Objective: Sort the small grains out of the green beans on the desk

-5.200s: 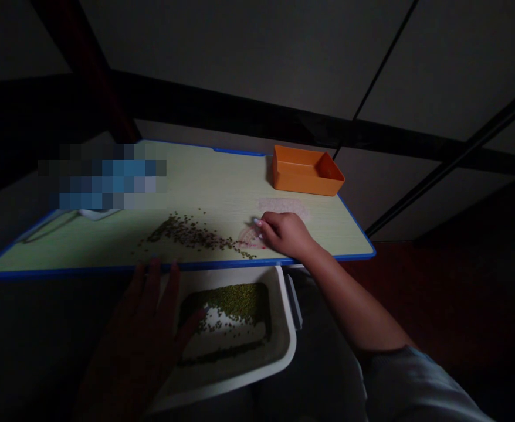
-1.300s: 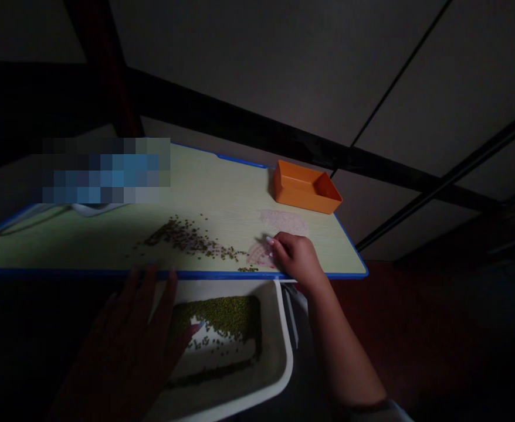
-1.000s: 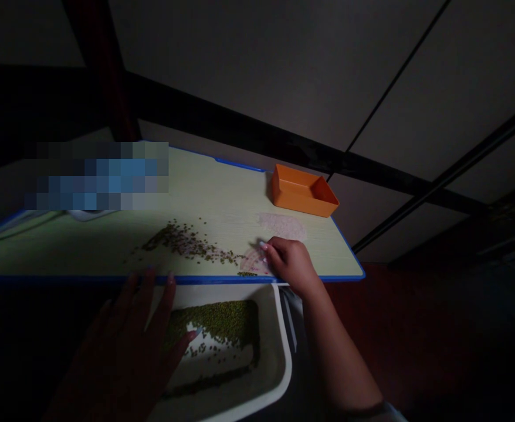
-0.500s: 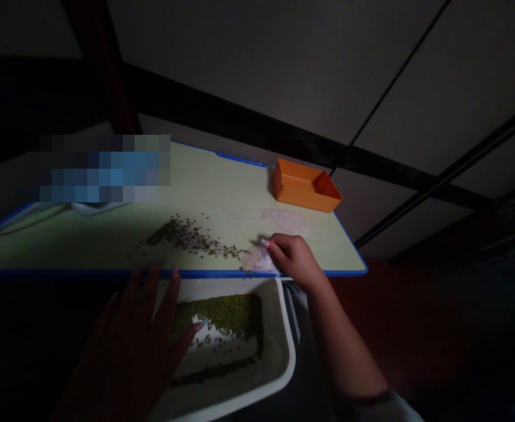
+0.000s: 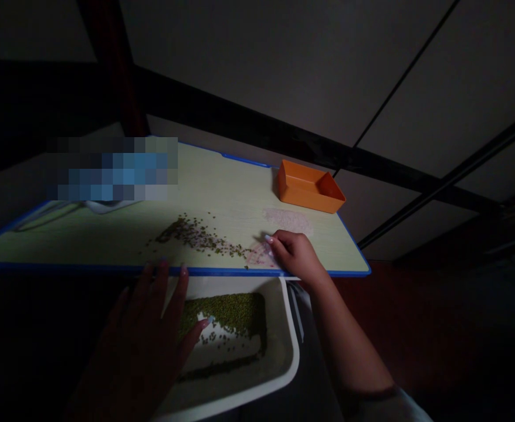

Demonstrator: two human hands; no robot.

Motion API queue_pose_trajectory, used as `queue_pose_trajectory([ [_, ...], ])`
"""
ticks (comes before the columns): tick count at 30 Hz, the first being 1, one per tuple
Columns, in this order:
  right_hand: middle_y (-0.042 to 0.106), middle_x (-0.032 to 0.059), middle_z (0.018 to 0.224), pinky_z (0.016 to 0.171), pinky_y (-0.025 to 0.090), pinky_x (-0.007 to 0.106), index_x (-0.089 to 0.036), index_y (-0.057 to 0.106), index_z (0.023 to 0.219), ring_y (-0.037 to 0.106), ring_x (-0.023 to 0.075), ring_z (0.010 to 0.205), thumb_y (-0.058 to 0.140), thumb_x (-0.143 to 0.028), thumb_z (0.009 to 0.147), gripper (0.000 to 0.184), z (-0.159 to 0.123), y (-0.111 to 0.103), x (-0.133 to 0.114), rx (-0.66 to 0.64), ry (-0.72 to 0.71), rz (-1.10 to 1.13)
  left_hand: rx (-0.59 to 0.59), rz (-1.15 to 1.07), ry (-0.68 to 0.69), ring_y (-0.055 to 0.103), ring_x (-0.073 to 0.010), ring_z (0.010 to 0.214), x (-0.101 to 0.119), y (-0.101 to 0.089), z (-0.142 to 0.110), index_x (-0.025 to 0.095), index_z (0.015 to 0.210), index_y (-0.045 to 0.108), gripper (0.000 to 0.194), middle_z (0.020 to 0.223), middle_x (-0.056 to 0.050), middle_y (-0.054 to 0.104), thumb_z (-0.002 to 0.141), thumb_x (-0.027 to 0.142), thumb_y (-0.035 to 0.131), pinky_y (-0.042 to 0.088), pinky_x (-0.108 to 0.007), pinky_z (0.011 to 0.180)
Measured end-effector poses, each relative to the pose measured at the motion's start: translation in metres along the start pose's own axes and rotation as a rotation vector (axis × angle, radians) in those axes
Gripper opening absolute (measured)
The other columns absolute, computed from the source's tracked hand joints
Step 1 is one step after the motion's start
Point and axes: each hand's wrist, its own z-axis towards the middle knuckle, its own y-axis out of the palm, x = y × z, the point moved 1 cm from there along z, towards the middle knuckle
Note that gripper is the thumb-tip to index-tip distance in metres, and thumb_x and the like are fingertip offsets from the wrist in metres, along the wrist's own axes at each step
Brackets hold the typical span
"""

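My right hand (image 5: 296, 253) rests on the table near its front edge, fingers curled together. Whatever may be pinched in them is hidden. Just left of its fingertips lies a thin pale pinkish patch (image 5: 260, 255), perhaps fine grains. Scattered green beans mixed with paler bits (image 5: 200, 236) trail leftward from there. My left hand (image 5: 152, 322), dark in shadow, has its fingers spread, with the tips by the table edge and the thumb over a white tub (image 5: 291, 346). Inside that tub are many small green beans (image 5: 235, 310).
An orange open box (image 5: 312, 196) stands at the table's back right. In front of it is a flat spread of pale grains (image 5: 287, 220). A blurred-out blue area covers the left, with a white object (image 5: 103, 206) beneath it. Blue trim edges the pale table (image 5: 222, 187).
The view has shifted slightly, so everything sits a little further right. A few beans at the table's front edge, near my right hand, no longer show there. Both hands keep nearly the same pose.
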Motion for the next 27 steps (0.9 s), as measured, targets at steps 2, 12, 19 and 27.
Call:
queue_pose_trajectory([
  [2,0.058,-0.0002,0.062,0.059,0.032,0.027,-0.021,0.055,0.068,0.050,0.0139,0.060,0.049,-0.036,0.100,0.035,0.002,0.002,-0.002,-0.006,-0.008,-0.004,-0.001,-0.001,-0.001,0.025,-0.0450,0.156,0.000,0.000,-0.001,0.020,0.161,0.005,0.084,0.168,-0.026,0.023,0.092,0.046,0.046,0.043,-0.069,0.111],
  [12,0.053,-0.0026,0.061,0.058,0.033,0.026,-0.022,0.051,0.066,0.049,0.0130,0.060,0.052,-0.042,0.098,0.038,-0.006,-0.002,0.000,0.015,-0.003,0.215,-0.054,-0.035,0.004,0.026,-0.0468,0.155,-0.007,0.002,-0.003,0.021,0.161,0.005,0.087,0.169,-0.025,0.021,0.091,0.045,0.051,0.041,-0.071,0.112],
  [19,0.059,0.0001,0.063,0.055,0.034,0.026,-0.023,0.056,0.073,0.052,0.0154,0.058,0.051,-0.042,0.097,0.032,-0.036,-0.018,0.016,0.261,0.221,0.105,-0.068,-0.036,-0.027,0.020,-0.0426,0.158,-0.004,0.003,-0.002,0.024,0.161,0.002,0.087,0.171,-0.023,0.019,0.092,0.048,0.049,0.038,-0.071,0.115],
  [27,0.061,0.0030,0.066,0.058,0.039,0.028,-0.023,0.056,0.073,0.055,0.0168,0.061,0.046,-0.032,0.102,0.032,-0.045,-0.013,-0.012,0.422,-0.044,-0.218,-0.047,-0.039,-0.024,0.025,-0.0454,0.156,-0.008,0.010,-0.003,0.022,0.161,0.006,0.087,0.169,-0.023,0.023,0.090,0.051,0.046,0.040,-0.073,0.113],
])
